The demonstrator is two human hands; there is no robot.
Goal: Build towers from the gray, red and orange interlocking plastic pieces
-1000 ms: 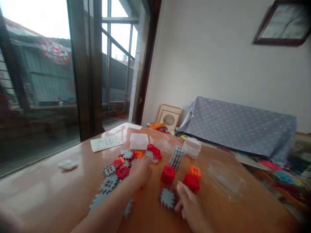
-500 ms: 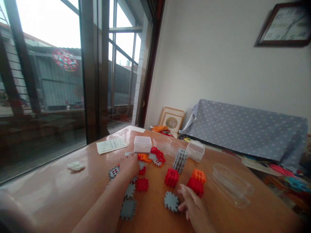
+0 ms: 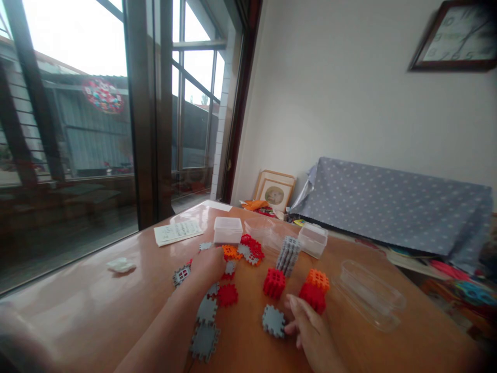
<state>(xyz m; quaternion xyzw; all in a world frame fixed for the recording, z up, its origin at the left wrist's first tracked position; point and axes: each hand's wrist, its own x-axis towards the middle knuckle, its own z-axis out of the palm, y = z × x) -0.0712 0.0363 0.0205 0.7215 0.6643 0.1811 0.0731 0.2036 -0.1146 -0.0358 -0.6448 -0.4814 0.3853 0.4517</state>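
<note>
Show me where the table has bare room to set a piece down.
Bare patches: the near-left table, between the white scrap and the left hand; and the near-right corner below the clear lid. Crowded: the loose tiles around the left hand, and the cubes by the right hand.

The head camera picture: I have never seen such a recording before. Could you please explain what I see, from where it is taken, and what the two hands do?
No machine is here. A person wears one camera on the head, looking forward and down over a brown table, so both bare arms enter from the bottom.

The left hand rests flat on a scatter of grey, red and orange toothed building tiles. The right hand touches the edge of a single grey tile; no firm grip shows. Before it stand a red cube and a red-and-orange block built from such tiles, and a grey stack. Farther back lie small clear boxes, a printed sheet and a clear lid.
</note>
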